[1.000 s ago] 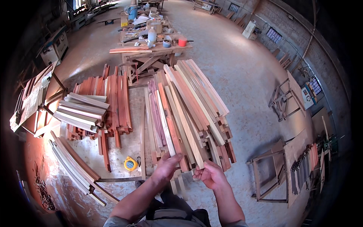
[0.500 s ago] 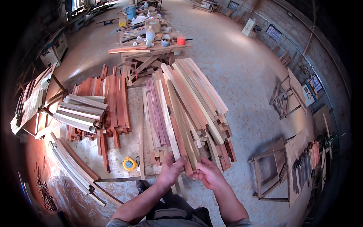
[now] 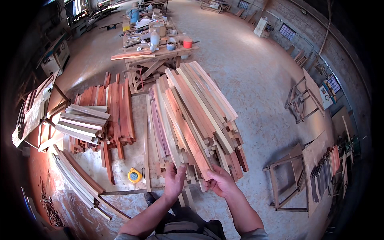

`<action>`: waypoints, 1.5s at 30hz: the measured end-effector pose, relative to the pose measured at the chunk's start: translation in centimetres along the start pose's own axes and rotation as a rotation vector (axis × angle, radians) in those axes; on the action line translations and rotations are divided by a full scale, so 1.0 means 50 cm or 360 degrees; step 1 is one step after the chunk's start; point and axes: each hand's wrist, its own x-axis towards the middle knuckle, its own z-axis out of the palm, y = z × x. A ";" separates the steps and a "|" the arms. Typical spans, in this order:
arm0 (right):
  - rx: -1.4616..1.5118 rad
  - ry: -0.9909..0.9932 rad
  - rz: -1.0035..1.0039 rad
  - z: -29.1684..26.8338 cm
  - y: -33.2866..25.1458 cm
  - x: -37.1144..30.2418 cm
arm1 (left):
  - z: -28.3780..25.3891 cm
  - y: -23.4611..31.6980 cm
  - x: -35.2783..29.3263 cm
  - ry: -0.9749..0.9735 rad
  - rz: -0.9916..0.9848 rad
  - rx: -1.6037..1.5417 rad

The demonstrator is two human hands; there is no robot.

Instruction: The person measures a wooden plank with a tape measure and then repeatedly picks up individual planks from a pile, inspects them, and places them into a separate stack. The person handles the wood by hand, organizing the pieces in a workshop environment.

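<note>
My right hand (image 3: 221, 181) pinches the near end of a reddish wooden strip (image 3: 192, 142), which slants away over the top of a large pile of strips (image 3: 204, 104). Left of it, my left hand (image 3: 174, 182) has its thumb and fingers around the near end of a pale wooden strip (image 3: 171, 146). A purplish strip (image 3: 159, 132) lies just left of that one. The pile mixes pale, brown and pink pieces with uneven near ends. A yellow tape measure (image 3: 135, 175) rests on the table left of my left hand.
Red-brown strips (image 3: 120, 108) and a stack of pale strips (image 3: 82, 122) lie on the table's left. Long strips (image 3: 78, 180) stick out at the near left corner. A cluttered workbench (image 3: 160, 52) stands beyond. Wooden frames (image 3: 288, 180) stand on the floor at right.
The reddish strip now lies across the top at my right hand, where an olive-brown strip was. My left hand has shifted left with the pale strip, away from my right hand.
</note>
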 end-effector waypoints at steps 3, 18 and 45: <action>-0.0052 -0.0002 0.0022 -0.009 -0.002 0.009 | 0.004 -0.028 0.015 0.0117 0.0055 0.0231; 0.0215 -0.0205 0.0050 -0.054 -0.017 0.027 | 0.042 -0.011 0.050 -0.0152 -0.0650 -0.0588; -0.2736 0.0672 -0.0376 0.107 0.052 0.032 | -0.298 0.012 -0.071 -0.0817 -0.0558 -0.2001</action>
